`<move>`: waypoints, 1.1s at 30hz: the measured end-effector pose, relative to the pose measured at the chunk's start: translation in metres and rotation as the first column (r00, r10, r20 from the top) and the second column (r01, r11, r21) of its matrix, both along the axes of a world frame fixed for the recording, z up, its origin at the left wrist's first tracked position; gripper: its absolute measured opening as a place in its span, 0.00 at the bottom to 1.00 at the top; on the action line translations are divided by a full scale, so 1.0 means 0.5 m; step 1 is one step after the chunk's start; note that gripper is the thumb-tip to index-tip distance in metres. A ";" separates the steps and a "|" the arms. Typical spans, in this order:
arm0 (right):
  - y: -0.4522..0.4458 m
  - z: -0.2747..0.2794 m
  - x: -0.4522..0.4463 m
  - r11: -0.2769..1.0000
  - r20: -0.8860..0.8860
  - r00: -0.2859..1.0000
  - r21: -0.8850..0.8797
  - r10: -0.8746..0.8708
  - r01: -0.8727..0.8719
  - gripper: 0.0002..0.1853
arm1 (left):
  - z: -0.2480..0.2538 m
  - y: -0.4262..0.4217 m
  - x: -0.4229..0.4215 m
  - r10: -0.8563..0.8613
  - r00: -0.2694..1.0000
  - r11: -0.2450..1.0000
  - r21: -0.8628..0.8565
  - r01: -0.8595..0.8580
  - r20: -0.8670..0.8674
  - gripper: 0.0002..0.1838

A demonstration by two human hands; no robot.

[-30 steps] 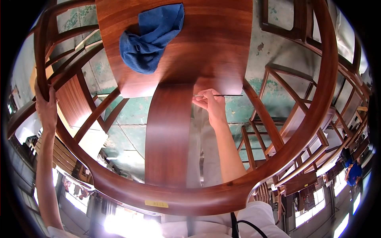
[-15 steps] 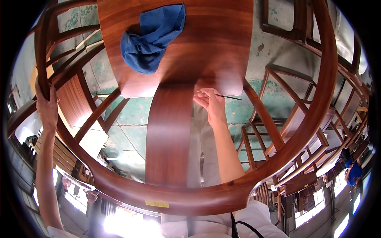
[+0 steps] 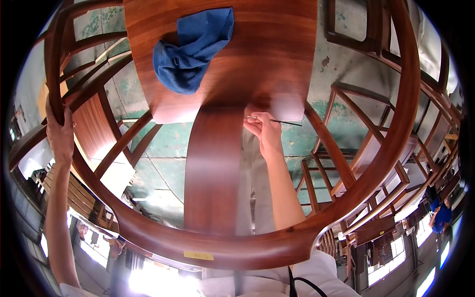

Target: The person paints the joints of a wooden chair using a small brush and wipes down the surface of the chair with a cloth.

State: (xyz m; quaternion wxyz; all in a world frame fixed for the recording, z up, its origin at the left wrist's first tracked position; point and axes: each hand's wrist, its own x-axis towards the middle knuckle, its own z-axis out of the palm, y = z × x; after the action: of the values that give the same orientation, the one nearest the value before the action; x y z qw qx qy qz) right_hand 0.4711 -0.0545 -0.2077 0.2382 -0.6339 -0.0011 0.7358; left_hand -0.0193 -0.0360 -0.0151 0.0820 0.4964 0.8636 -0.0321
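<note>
A reddish-brown wooden chair with a curved armrest point(image 3: 262, 247) fills the view. Its wide backrest slat point(image 3: 213, 173) meets the seat point(image 3: 267, 44) in the middle. My left hand point(image 3: 60, 136) is wrapped round the armrest at the far left. In a pinch, my right hand point(image 3: 267, 131) holds a thin fine brush point(image 3: 287, 123) with a dark handle. The brush's tip points at the slat's right edge, close to the seat's rear edge; whether it touches cannot be made out. On the seat lies a crumpled blue cloth point(image 3: 190, 54).
Wooden chair frames point(image 3: 346, 133) stand on the right, and more furniture stands at the left. The floor point(image 3: 166, 138) is grey and green. A yellow label point(image 3: 199, 255) sticks to the top rail. A person in blue point(image 3: 440, 218) is at the far right.
The view has shifted slightly, so the chair and cloth sit a little further right and lower. Both hands keep their holds, and the brush stays by the slat's edge.
</note>
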 end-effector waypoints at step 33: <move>0.019 -0.036 -0.012 0.999 0.105 0.993 -0.003 0.048 -0.048 0.11 | 0.007 0.003 0.005 0.065 0.998 0.996 -0.056 -0.065 0.002 0.29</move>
State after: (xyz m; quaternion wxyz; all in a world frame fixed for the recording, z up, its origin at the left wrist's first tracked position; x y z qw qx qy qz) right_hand 0.4649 -0.0448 -0.2258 0.2200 -0.6714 -0.0288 0.7071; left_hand -0.0167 -0.0343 -0.0116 0.0984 0.4657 0.8779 -0.0524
